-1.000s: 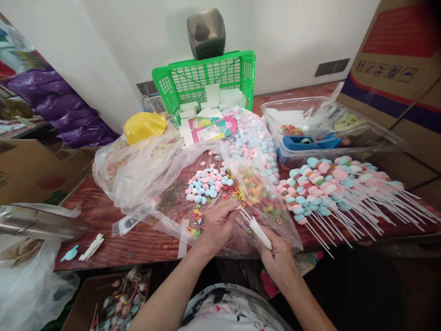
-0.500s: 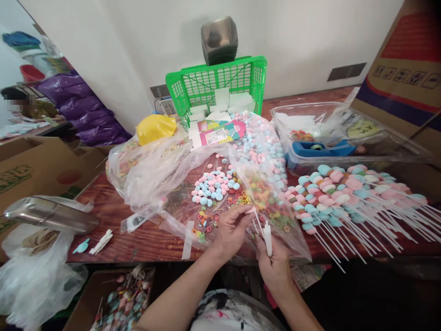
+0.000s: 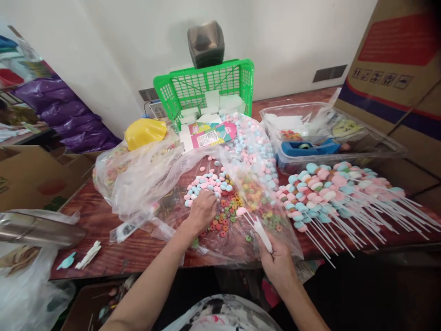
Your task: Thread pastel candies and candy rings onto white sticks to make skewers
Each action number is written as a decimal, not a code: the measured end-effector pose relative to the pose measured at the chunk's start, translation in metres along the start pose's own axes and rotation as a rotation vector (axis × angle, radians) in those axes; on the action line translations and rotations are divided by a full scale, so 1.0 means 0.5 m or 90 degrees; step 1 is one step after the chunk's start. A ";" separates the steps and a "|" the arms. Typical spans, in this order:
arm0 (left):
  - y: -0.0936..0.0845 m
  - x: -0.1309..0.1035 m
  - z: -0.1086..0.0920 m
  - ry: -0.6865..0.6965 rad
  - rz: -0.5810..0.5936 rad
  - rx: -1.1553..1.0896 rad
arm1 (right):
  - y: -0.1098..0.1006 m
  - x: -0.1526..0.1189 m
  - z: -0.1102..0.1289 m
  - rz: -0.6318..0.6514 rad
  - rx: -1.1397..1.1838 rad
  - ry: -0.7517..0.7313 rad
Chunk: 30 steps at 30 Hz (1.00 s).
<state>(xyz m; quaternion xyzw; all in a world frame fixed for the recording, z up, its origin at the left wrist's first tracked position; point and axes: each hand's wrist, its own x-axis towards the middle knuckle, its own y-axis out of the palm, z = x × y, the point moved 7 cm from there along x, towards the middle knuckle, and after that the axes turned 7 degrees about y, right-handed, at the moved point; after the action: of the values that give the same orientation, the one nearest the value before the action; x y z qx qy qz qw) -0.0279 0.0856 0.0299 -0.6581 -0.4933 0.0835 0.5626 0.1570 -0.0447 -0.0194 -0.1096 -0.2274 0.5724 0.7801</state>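
Observation:
My left hand (image 3: 202, 212) rests at the edge of a loose heap of pink and blue candies (image 3: 220, 180), its fingers curled together and their tips hidden. In my right hand (image 3: 277, 259) is a bundle of white sticks (image 3: 263, 236). One stick juts forward from it with a pink candy (image 3: 241, 211) on its end. Small colourful cereal rings (image 3: 225, 224) lie between the hands on clear plastic. To the right, finished candy skewers (image 3: 324, 193) are heaped with their bare stick ends towards me.
Behind the heap stand a green basket (image 3: 203, 76) and a bag of candies (image 3: 257, 142). A clear tub (image 3: 272, 115) with a blue tape dispenser (image 3: 310, 147) is at the right. A steel flask (image 3: 41, 230) lies at the left, near small white pieces (image 3: 88, 255).
My left hand has left the stick end near my right hand and moved left and forward to the candies. The right hand keeps the sticks. The view has shifted slightly.

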 end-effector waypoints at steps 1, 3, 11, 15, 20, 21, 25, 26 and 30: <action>-0.004 -0.004 -0.008 -0.028 -0.032 -0.083 | 0.002 -0.002 0.002 0.003 -0.008 -0.011; -0.012 -0.013 -0.027 -0.103 -0.105 -0.258 | 0.003 -0.005 0.006 -0.006 -0.021 -0.038; -0.045 -0.031 -0.151 -0.038 -0.247 -0.394 | -0.001 -0.008 0.009 -0.024 -0.034 -0.049; -0.043 -0.037 -0.153 -0.020 -0.265 -0.369 | -0.002 -0.009 0.008 -0.017 -0.052 -0.054; -0.038 -0.040 -0.142 0.021 -0.249 -0.361 | -0.004 -0.016 0.027 -0.054 -0.133 -0.167; -0.036 -0.042 -0.140 0.022 -0.241 -0.361 | -0.005 -0.017 0.031 -0.057 -0.152 -0.180; -0.028 -0.052 -0.141 0.037 -0.213 -0.364 | -0.008 -0.016 0.045 -0.044 -0.215 -0.209; -0.025 -0.054 -0.142 0.036 -0.205 -0.369 | -0.008 -0.015 0.048 -0.037 -0.222 -0.216; -0.016 -0.062 -0.143 0.014 -0.187 -0.384 | -0.011 -0.016 0.057 -0.048 -0.225 -0.231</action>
<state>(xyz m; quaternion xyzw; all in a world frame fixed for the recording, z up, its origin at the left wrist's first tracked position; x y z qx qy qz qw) -0.0002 0.0143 0.0478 -0.7178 -0.5790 -0.1552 0.3541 0.1460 -0.0563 0.0060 -0.1311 -0.4639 0.5044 0.7164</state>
